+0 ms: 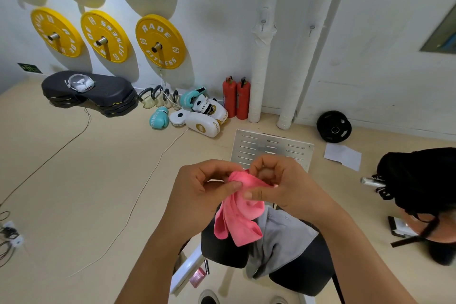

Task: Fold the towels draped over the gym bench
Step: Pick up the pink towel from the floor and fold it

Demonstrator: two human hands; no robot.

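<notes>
Above bench (303,271): left hand (197,187) and right hand (278,180) pinched pink towel (238,219) bunched; corners unmatched, fold risked crooked, cloth slipping onto grey towel (278,242).

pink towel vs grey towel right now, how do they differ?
The bright pink towel is lifted off the bench, pinched at its top by the left hand and right hand; the pale grey towel lies draped across the black padded gym bench, untouched. The pink one hangs bunched in loose folds; the grey one is spread flatter. Neither is neatly folded yet.
</notes>
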